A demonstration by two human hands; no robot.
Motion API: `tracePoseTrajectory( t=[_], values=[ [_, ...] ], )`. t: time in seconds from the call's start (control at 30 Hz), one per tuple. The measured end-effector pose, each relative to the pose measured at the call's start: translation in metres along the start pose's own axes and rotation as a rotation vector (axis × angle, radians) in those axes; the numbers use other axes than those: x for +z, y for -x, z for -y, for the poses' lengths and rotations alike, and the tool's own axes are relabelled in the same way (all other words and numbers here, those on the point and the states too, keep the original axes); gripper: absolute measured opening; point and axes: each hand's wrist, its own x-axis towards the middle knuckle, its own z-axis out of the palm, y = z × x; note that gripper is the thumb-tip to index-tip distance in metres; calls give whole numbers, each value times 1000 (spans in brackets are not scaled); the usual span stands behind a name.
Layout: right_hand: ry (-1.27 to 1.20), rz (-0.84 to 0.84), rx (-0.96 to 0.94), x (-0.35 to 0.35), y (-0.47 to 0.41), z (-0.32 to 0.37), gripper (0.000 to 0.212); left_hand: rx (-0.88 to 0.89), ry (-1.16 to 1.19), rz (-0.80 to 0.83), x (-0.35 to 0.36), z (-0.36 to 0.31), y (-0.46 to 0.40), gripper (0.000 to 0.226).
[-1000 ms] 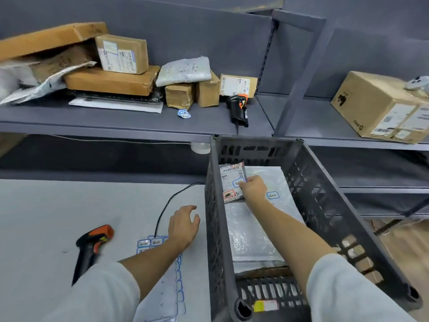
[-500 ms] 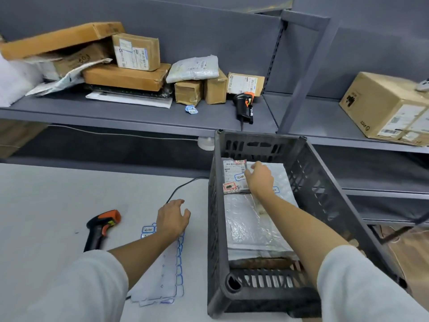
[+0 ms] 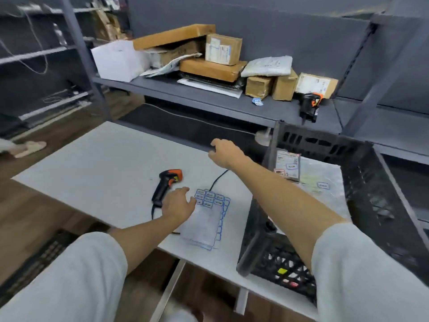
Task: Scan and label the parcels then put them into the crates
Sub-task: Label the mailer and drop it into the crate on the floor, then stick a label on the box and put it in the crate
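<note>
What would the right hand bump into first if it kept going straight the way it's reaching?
Probably the parcels on the shelf, likely the flat brown box. The right hand is empty, and depth is hard to judge.

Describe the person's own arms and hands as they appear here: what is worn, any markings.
Both arms wear loose, light grey sleeves pushed up to about the elbows, leaving the forearms bare. The left hand and right hand are bare: no gloves, and no watch, ring or wristband is visible. No cables or markings show on either arm.
</note>
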Motion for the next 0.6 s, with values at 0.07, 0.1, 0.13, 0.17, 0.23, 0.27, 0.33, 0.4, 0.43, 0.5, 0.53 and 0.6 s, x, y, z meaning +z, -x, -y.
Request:
tracePoseTrajectory(
  t=[0.07, 0.1, 0.13, 0.17, 0.23, 0.27, 0.33, 0.4, 0.43, 0.5, 0.53, 0.6],
  values=[
    [34, 61, -73, 33, 6, 32, 44, -86, -13, -17, -15, 25, 16, 46],
    [37, 91, -105, 50, 9, 46, 42, -118, -10, -32, -20, 38, 24, 44],
    [33, 126, -133, 67, 13, 58, 41, -147, -5, -39, -26, 51, 32, 43],
    [31, 169, -162, 84, 17, 69, 40, -170, -6, -42, -31, 64, 41, 42],
    [42, 252, -213, 112, 25, 89, 40, -226, -13, -50, -39, 89, 59, 45],
    [53, 286, -235, 124, 28, 100, 41, -264, -10, -60, -42, 102, 68, 46],
    [77, 339, -290, 145, 34, 123, 44, -332, -2, -84, -49, 130, 86, 46],
    [111, 380, -347, 164, 38, 149, 47, -381, 2, -104, -56, 158, 103, 42],
    [127, 398, -377, 174, 41, 163, 48, -406, 7, -112, -59, 173, 112, 42],
    [139, 430, -418, 197, 47, 190, 48, -479, 28, -119, -67, 202, 127, 43],
    [132, 450, -426, 210, 51, 203, 48, -517, 44, -110, -72, 216, 136, 42],
    [132, 505, -444, 236, 64, 231, 47, -587, 70, -108, -77, 248, 154, 39]
  ],
)
